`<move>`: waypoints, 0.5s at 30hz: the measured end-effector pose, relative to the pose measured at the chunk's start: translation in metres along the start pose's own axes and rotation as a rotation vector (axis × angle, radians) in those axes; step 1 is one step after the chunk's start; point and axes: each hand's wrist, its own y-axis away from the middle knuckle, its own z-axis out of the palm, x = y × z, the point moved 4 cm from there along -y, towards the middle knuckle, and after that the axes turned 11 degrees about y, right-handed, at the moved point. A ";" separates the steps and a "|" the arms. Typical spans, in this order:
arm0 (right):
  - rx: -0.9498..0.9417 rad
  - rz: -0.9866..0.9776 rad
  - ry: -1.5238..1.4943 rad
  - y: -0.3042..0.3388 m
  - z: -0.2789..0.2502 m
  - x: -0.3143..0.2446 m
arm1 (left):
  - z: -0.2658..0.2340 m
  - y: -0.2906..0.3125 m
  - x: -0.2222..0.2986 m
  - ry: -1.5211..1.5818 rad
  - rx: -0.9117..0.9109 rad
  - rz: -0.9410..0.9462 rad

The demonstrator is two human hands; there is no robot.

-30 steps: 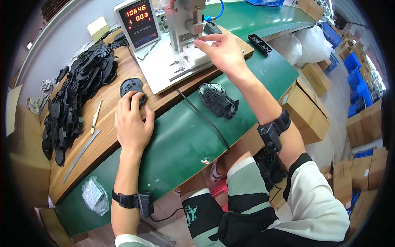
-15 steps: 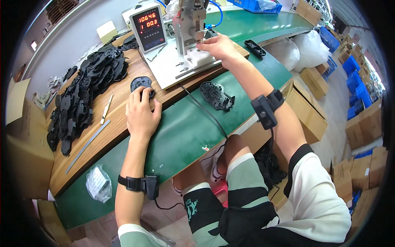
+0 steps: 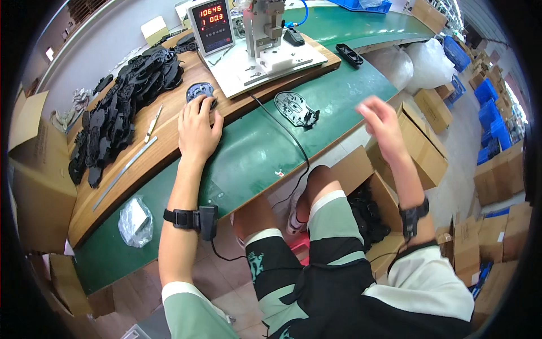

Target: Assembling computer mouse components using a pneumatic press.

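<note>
My left hand (image 3: 197,127) is at the near edge of a rounded black plastic shell (image 3: 200,89) on the wooden board, fingers curled over it and thumb apart; the fingertips are partly hidden. My right hand (image 3: 384,121) is in the air past the green table's front edge, near an open cardboard box. Its fingers are bent and smeared by motion, and nothing shows clearly in them. Between the hands, a second black plastic shell (image 3: 295,109) lies on the green surface. Beyond it stands a metal press (image 3: 265,28) with a white fixture block (image 3: 276,62) on its base plate.
A counter box with red digits (image 3: 212,25) stands beside the press. Black parts (image 3: 124,107) are heaped on the left, near a knife (image 3: 153,122) and a metal strip (image 3: 124,174). A cable (image 3: 285,127) crosses the table. Cardboard boxes (image 3: 418,144) stand at right.
My right hand has left the press fixture and swung right and toward me, past the table edge. My left hand stays at the same shell. The view has shifted slightly.
</note>
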 end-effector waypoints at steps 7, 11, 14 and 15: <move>0.125 0.192 0.070 0.080 -0.017 0.161 | 0.006 0.001 0.000 -0.050 -0.031 -0.014; -0.034 0.199 0.093 0.074 0.010 0.154 | -0.013 -0.001 0.013 0.062 0.010 0.018; -0.139 0.114 0.387 0.061 0.015 0.192 | -0.042 0.013 0.042 -0.036 -0.070 0.062; -0.173 0.082 0.499 0.064 0.017 0.203 | -0.053 0.017 0.051 -0.075 -0.079 0.096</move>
